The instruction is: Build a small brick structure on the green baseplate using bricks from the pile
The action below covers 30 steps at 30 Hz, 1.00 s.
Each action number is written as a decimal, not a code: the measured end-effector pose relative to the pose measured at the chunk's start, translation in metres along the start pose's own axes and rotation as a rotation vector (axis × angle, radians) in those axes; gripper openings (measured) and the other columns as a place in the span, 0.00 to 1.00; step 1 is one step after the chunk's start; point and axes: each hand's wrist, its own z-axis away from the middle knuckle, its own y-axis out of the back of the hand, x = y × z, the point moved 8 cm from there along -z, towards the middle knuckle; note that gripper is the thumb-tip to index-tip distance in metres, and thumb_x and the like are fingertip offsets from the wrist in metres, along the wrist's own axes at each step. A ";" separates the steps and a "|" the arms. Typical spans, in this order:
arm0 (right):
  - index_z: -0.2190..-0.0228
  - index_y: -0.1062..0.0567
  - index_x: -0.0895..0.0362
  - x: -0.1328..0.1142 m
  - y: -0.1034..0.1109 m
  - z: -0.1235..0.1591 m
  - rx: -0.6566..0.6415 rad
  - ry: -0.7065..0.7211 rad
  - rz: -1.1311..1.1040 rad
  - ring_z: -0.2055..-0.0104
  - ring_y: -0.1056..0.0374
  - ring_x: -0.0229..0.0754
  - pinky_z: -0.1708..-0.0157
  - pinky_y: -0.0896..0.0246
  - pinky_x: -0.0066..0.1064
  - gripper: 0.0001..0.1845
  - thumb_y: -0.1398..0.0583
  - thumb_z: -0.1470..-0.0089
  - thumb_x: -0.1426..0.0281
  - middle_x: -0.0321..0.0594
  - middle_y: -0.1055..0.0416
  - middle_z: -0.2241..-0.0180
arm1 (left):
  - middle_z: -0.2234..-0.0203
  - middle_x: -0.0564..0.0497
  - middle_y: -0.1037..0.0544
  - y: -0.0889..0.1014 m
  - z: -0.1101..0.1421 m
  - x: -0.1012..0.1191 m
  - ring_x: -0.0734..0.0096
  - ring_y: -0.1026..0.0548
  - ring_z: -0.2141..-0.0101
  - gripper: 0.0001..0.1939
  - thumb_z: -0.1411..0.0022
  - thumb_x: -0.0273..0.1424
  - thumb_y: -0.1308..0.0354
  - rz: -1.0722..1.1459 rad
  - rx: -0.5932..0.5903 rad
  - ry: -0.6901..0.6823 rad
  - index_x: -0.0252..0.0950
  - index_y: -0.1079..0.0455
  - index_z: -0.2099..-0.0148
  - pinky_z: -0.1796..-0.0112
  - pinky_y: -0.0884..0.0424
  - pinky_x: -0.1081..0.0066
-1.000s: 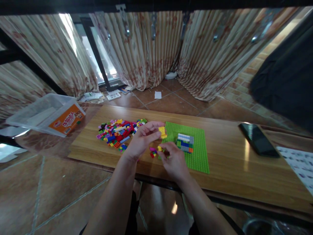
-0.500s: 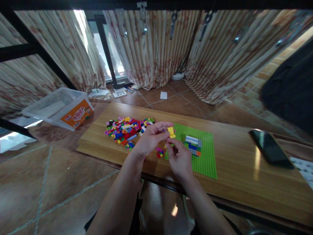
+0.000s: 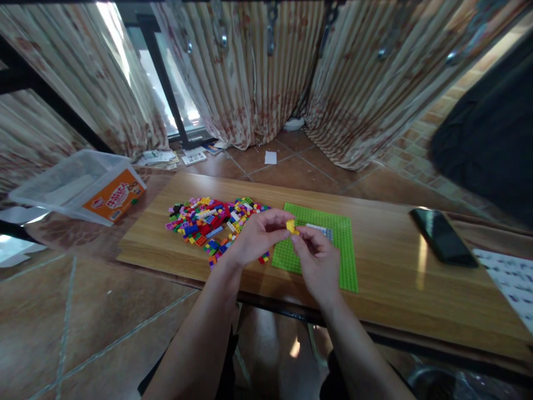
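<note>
Some yellow bricks [image 3: 290,226] were pinched by left hand [image 3: 259,238] and right hand [image 3: 320,258], held over baseplate [image 3: 346,255], brick pile [image 3: 204,219] spread at left, phone [image 3: 442,236] laid at right.

A home is being suggested: beyond the far edge of the table [image 3: 387,266], a window [image 3: 165,83] is being partly covered by patterned curtains [image 3: 258,83], and a tiled floor [image 3: 291,175] is being dotted with loose papers [image 3: 270,158]; toward the table's left edge, toy bricks [image 3: 206,216] are being supported.
</note>
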 end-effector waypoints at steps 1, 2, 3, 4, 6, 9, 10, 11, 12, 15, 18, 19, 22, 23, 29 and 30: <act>0.63 0.23 0.54 0.001 0.001 -0.001 -0.001 -0.018 -0.032 0.65 0.29 0.40 0.63 0.33 0.34 0.11 0.37 0.45 0.61 0.38 0.24 0.66 | 0.64 0.49 0.19 -0.002 -0.001 0.000 0.72 0.23 0.64 0.15 0.47 0.30 0.32 0.008 -0.008 -0.005 0.33 0.26 0.57 0.59 0.30 0.71; 0.64 0.23 0.54 0.002 0.001 -0.001 0.001 -0.034 -0.059 0.66 0.30 0.40 0.64 0.33 0.33 0.11 0.36 0.45 0.61 0.38 0.24 0.67 | 0.64 0.49 0.20 -0.003 -0.001 -0.001 0.72 0.23 0.65 0.15 0.47 0.30 0.32 0.011 -0.015 -0.009 0.33 0.26 0.57 0.59 0.30 0.71; 0.64 0.23 0.55 0.002 0.002 -0.001 0.004 -0.046 -0.079 0.67 0.30 0.39 0.66 0.33 0.33 0.11 0.36 0.46 0.61 0.38 0.24 0.68 | 0.65 0.49 0.20 -0.005 -0.001 0.000 0.72 0.23 0.65 0.15 0.47 0.30 0.32 0.008 -0.021 -0.014 0.33 0.26 0.57 0.60 0.30 0.71; 0.65 0.23 0.55 0.002 0.003 -0.001 0.009 -0.056 -0.094 0.69 0.31 0.39 0.67 0.34 0.32 0.11 0.35 0.47 0.61 0.37 0.24 0.68 | 0.65 0.49 0.20 -0.007 -0.002 0.001 0.72 0.23 0.65 0.14 0.47 0.30 0.32 -0.002 -0.026 -0.019 0.33 0.26 0.57 0.60 0.30 0.71; 0.66 0.23 0.55 0.002 0.004 -0.001 0.025 -0.072 -0.113 0.71 0.32 0.37 0.70 0.34 0.31 0.11 0.35 0.47 0.60 0.37 0.25 0.70 | 0.67 0.50 0.21 -0.011 -0.002 0.004 0.73 0.24 0.66 0.12 0.45 0.29 0.34 -0.034 -0.028 -0.031 0.32 0.27 0.58 0.61 0.30 0.72; 0.67 0.24 0.56 0.003 0.006 0.000 0.071 -0.096 -0.149 0.73 0.33 0.36 0.72 0.35 0.29 0.12 0.35 0.48 0.60 0.36 0.26 0.72 | 0.70 0.51 0.23 -0.017 -0.003 0.008 0.74 0.25 0.68 0.07 0.44 0.26 0.38 -0.107 -0.004 -0.042 0.31 0.27 0.61 0.62 0.30 0.73; 0.67 0.23 0.56 0.004 0.007 0.001 0.084 -0.103 -0.164 0.74 0.33 0.35 0.73 0.35 0.29 0.12 0.35 0.48 0.60 0.35 0.26 0.72 | 0.71 0.52 0.23 -0.018 -0.003 0.009 0.74 0.26 0.68 0.06 0.44 0.25 0.39 -0.137 0.009 -0.043 0.31 0.28 0.61 0.63 0.30 0.73; 0.68 0.23 0.56 0.006 0.007 0.001 0.091 -0.112 -0.179 0.74 0.33 0.35 0.73 0.35 0.29 0.12 0.34 0.49 0.60 0.35 0.26 0.73 | 0.71 0.52 0.23 -0.019 -0.003 0.011 0.74 0.26 0.68 0.06 0.44 0.24 0.39 -0.171 0.021 -0.043 0.31 0.28 0.62 0.63 0.30 0.74; 0.68 0.23 0.56 0.008 0.007 0.001 0.092 -0.126 -0.194 0.75 0.33 0.35 0.74 0.35 0.28 0.12 0.34 0.49 0.60 0.34 0.27 0.74 | 0.71 0.51 0.23 -0.019 -0.003 0.011 0.74 0.26 0.68 0.05 0.44 0.24 0.40 -0.208 0.030 -0.042 0.31 0.27 0.62 0.63 0.30 0.74; 0.68 0.22 0.57 0.014 0.005 0.000 0.067 -0.181 -0.257 0.77 0.34 0.35 0.75 0.35 0.28 0.13 0.33 0.52 0.61 0.33 0.28 0.77 | 0.71 0.51 0.23 -0.020 -0.003 0.013 0.73 0.26 0.68 0.06 0.44 0.23 0.41 -0.292 0.046 -0.036 0.30 0.27 0.62 0.64 0.31 0.74; 0.68 0.22 0.57 0.017 0.004 0.000 0.060 -0.209 -0.299 0.77 0.33 0.35 0.75 0.35 0.29 0.13 0.32 0.53 0.61 0.33 0.27 0.78 | 0.72 0.51 0.23 -0.018 -0.002 0.011 0.73 0.26 0.69 0.06 0.44 0.23 0.41 -0.283 0.060 -0.017 0.31 0.26 0.62 0.64 0.31 0.74; 0.69 0.22 0.57 0.016 0.004 0.000 0.064 -0.206 -0.298 0.77 0.33 0.35 0.75 0.35 0.29 0.13 0.32 0.54 0.61 0.34 0.27 0.77 | 0.72 0.51 0.23 -0.018 -0.002 0.010 0.73 0.26 0.69 0.06 0.45 0.23 0.41 -0.263 0.066 -0.008 0.31 0.26 0.62 0.64 0.31 0.74; 0.69 0.22 0.57 0.016 0.003 0.000 0.065 -0.205 -0.295 0.78 0.33 0.35 0.75 0.35 0.29 0.13 0.31 0.54 0.61 0.34 0.26 0.77 | 0.72 0.52 0.22 -0.017 -0.002 0.007 0.73 0.26 0.70 0.06 0.46 0.24 0.40 -0.211 0.068 0.012 0.31 0.26 0.63 0.65 0.31 0.74; 0.69 0.22 0.57 0.017 0.002 0.000 0.059 -0.215 -0.308 0.78 0.33 0.35 0.75 0.34 0.29 0.14 0.31 0.55 0.61 0.34 0.26 0.77 | 0.72 0.52 0.22 -0.016 -0.002 0.006 0.73 0.26 0.70 0.06 0.46 0.24 0.40 -0.207 0.065 0.018 0.31 0.26 0.63 0.65 0.31 0.74; 0.69 0.22 0.57 0.025 0.024 -0.006 0.181 -0.251 -0.405 0.77 0.33 0.34 0.73 0.32 0.30 0.15 0.30 0.57 0.61 0.33 0.28 0.76 | 0.72 0.51 0.23 0.008 0.001 0.011 0.73 0.26 0.68 0.08 0.47 0.23 0.40 -0.320 0.183 -0.038 0.32 0.24 0.63 0.63 0.30 0.73; 0.68 0.22 0.56 0.025 0.028 -0.007 0.203 -0.239 -0.402 0.77 0.33 0.34 0.72 0.31 0.31 0.15 0.30 0.56 0.61 0.33 0.28 0.76 | 0.71 0.51 0.23 0.014 0.002 0.013 0.73 0.26 0.68 0.09 0.47 0.24 0.40 -0.313 0.218 -0.049 0.32 0.24 0.62 0.63 0.30 0.73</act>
